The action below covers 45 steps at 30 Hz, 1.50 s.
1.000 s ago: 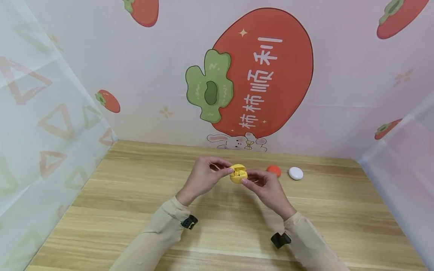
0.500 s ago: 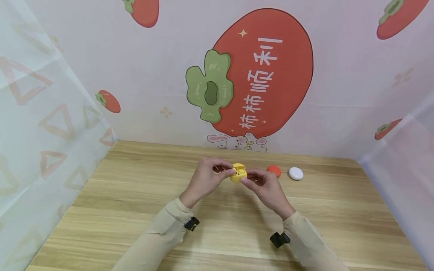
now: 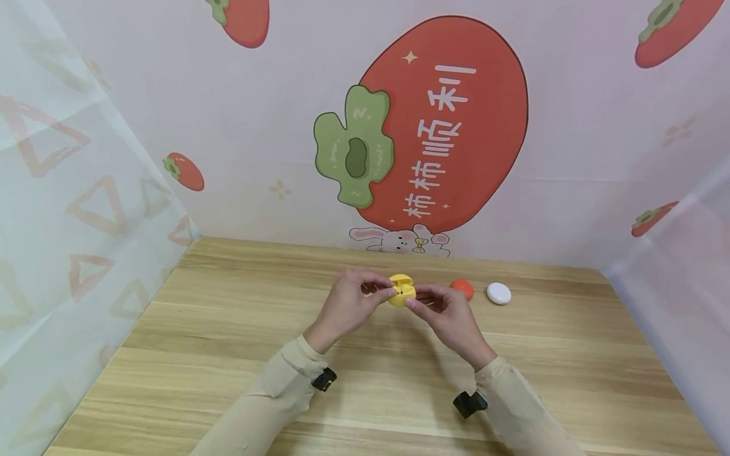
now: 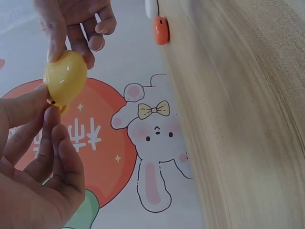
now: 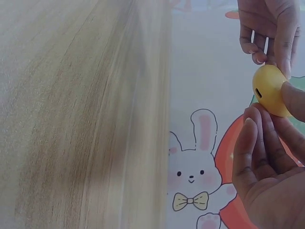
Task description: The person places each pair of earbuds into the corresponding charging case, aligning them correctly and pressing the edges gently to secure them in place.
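Note:
A yellow earbud case (image 3: 404,296), rounded and with its lid raised, is held above the table between both hands. My right hand (image 3: 453,320) grips its right side between thumb and fingers; in the right wrist view the smooth case (image 5: 269,90) shows a dark slot. My left hand (image 3: 348,307) reaches in from the left, thumb and finger pinched at the opening on a small yellow piece with dark spots that looks like an earbud (image 4: 52,102). The fingertips mostly cover this piece. Dark spots also show inside the opening.
Behind the right hand lie a red rounded case (image 3: 462,289) and a white rounded case (image 3: 499,293) on the wooden table (image 3: 388,392). A printed backdrop (image 3: 239,126) rises at the table's far edge, with fabric walls at the sides.
My left hand has shifted slightly right, its fingertips closer into the case's opening. The right hand and the case have stayed nearly in place.

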Each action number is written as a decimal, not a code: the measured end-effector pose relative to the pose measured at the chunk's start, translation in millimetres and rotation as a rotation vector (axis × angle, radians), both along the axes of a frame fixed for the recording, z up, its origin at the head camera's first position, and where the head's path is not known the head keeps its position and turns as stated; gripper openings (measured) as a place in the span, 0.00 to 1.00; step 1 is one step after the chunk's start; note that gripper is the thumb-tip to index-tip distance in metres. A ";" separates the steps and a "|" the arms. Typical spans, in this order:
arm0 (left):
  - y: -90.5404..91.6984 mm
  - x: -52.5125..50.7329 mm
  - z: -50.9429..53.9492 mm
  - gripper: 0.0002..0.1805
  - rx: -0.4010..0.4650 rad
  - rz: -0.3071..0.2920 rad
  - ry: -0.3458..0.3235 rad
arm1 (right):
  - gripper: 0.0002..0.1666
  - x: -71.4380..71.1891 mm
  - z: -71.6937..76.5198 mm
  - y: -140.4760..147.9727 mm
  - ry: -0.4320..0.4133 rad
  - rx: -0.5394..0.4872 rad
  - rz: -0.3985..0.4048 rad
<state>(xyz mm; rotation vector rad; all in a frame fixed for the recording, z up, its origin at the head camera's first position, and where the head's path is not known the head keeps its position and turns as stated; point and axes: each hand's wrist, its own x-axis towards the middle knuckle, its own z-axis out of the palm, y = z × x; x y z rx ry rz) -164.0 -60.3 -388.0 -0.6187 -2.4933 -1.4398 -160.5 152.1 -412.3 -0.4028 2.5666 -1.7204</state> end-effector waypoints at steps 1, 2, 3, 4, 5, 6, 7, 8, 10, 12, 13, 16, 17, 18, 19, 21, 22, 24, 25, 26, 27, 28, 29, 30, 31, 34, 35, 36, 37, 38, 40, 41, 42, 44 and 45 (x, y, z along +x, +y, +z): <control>-0.1 0.2 0.4 0.04 -0.004 0.000 -0.005 | 0.17 -0.1 -0.3 0.0 -0.001 -0.003 0.002; -0.3 0.4 0.7 0.04 -0.007 0.001 -0.010 | 0.17 0.0 -0.5 -0.1 -0.001 -0.006 0.004; -0.5 0.7 1.1 0.04 -0.015 0.002 -0.011 | 0.17 0.1 -0.7 -0.1 -0.002 -0.009 0.003; -0.7 1.2 1.7 0.04 -0.024 0.003 -0.012 | 0.17 0.2 -0.9 -0.2 -0.003 -0.011 0.004; -0.9 1.7 2.3 0.04 -0.032 0.005 -0.015 | 0.18 0.5 -0.9 -0.2 -0.004 -0.012 0.005; -1.3 2.0 2.9 0.04 -0.040 0.007 -0.018 | 0.18 0.9 -0.6 -0.3 -0.004 -0.014 0.007; -1.7 2.4 3.2 0.04 -0.044 0.007 -0.023 | 0.18 1.2 -0.7 -0.4 -0.006 -0.017 0.006; -2.1 2.7 3.7 0.04 -0.047 0.008 -0.027 | 0.18 1.5 -0.8 -0.5 -0.007 -0.018 0.006; -3.3 3.0 4.9 0.04 -0.038 0.009 -0.042 | 0.18 1.9 -0.8 -0.6 -0.007 -0.024 0.007; -5.1 1.3 4.5 0.04 -0.002 0.012 -0.059 | 0.18 2.0 -0.8 -0.8 -0.007 -0.031 0.009; -6.0 0.3 4.4 0.04 0.021 0.019 -0.068 | 0.18 2.0 -0.9 -1.0 -0.008 -0.033 0.009; -8.3 -3.8 3.2 0.05 0.085 0.060 -0.088 | 0.18 2.2 -0.7 -1.1 -0.006 -0.029 0.005; -8.9 -5.3 2.4 0.07 0.095 0.076 -0.099 | 0.18 2.2 -0.8 -1.1 -0.006 -0.022 0.004; -9.4 -6.2 2.0 0.09 0.097 0.087 -0.118 | 0.17 2.1 -1.1 -1.2 -0.008 -0.016 0.003; -9.6 -7.4 1.3 0.11 0.095 0.090 -0.139 | 0.17 1.9 -1.4 -1.1 -0.010 -0.008 0.003; -9.7 -9.2 -0.3 0.16 0.075 0.077 -0.202 | 0.17 1.4 -2.5 -1.1 -0.012 0.004 0.004; -9.6 -9.9 -0.8 0.19 0.067 0.059 -0.245 | 0.17 1.2 -2.9 -1.2 -0.013 0.010 0.006; -9.3 -11.1 -1.9 0.22 0.055 0.019 -0.331 | 0.17 1.1 -3.5 -1.3 -0.014 0.009 0.017; -9.0 -11.6 -2.2 0.24 0.053 0.001 -0.367 | 0.17 1.1 -3.6 -1.3 -0.013 0.007 0.023; -8.9 -12.0 -2.7 0.24 0.052 -0.012 -0.401 | 0.17 1.2 -3.6 -1.4 -0.011 0.004 0.030; -8.9 -12.2 -2.7 0.24 0.057 -0.022 -0.430 | 0.18 1.3 -3.7 -1.4 -0.009 0.001 0.037; -9.0 -12.6 -2.7 0.23 0.066 -0.031 -0.452 | 0.18 1.6 -3.5 -1.5 -0.006 0.000 0.045; -9.3 -12.8 -2.5 0.23 0.069 -0.036 -0.464 | 0.18 1.8 -3.2 -1.8 -0.004 -0.003 0.052; -9.5 -13.0 -2.2 0.22 0.074 -0.039 -0.476 | 0.18 2.0 -2.8 -2.0 -0.002 -0.006 0.057; -9.9 -13.0 -1.9 0.21 0.080 -0.042 -0.484 | 0.19 2.4 -2.0 -2.4 0.000 -0.005 0.059; -10.8 -13.1 -1.2 0.20 0.096 -0.048 -0.486 | 0.19 3.2 -0.5 -3.3 0.005 -0.001 0.061; -10.8 -13.2 -1.1 0.20 0.096 -0.047 -0.481 | 0.19 3.4 -0.2 -3.5 0.006 -0.002 0.061; -10.6 -13.5 -1.4 0.19 0.096 -0.050 -0.471 | 0.19 3.6 0.2 -3.6 0.008 -0.001 0.060; -10.3 -13.4 -1.3 0.19 0.094 -0.050 -0.459 | 0.19 3.7 0.4 -3.7 0.011 0.001 0.059; -9.9 -13.2 -1.4 0.18 0.092 -0.050 -0.448 | 0.19 3.7 0.2 -3.7 0.013 0.002 0.058; -9.2 -12.5 -0.9 0.17 0.086 -0.049 -0.420 | 0.19 3.7 0.1 -3.9 0.017 0.003 0.055; -9.0 -12.4 -1.4 0.17 0.084 -0.050 -0.405 | 0.19 3.8 0.3 -4.1 0.017 0.003 0.054; -8.9 -12.0 -1.5 0.16 0.083 -0.053 -0.389 | 0.18 3.7 0.2 -4.4 0.016 0.004 0.053; -8.9 -11.5 -2.1 0.15 0.082 -0.061 -0.357 | 0.18 3.3 -0.2 -4.8 0.013 0.002 0.051; -8.9 -11.4 -2.6 0.15 0.079 -0.066 -0.336 | 0.18 3.1 0.0 -4.9 0.011 0.000 0.051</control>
